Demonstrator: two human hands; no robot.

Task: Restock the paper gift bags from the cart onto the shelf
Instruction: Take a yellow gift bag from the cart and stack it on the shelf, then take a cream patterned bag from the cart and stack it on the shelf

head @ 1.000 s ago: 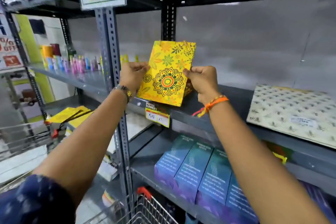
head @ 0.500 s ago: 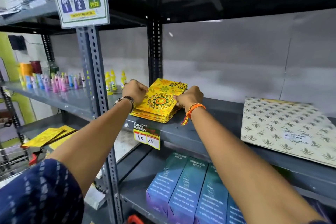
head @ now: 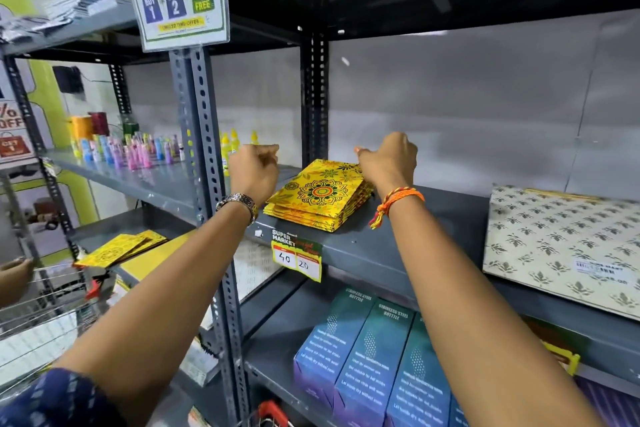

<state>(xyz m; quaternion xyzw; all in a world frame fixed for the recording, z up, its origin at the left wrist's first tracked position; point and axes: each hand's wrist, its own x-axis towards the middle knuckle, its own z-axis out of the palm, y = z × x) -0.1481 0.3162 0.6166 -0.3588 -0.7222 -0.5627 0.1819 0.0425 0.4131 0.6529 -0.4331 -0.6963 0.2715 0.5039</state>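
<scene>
Now the stack of yellow gift bags lies flat on the grey shelf, just below and between both sets of fingers. On the left hand the fingers are curled loosely and hold nothing, hovering just left of the stack; on the right hand they are curled too, empty, close above the stack's far right corner. Placing looks finished for this batch. More yellow bags lie by the cart, well below and left; fetching them calls for turning and reaching down.
</scene>
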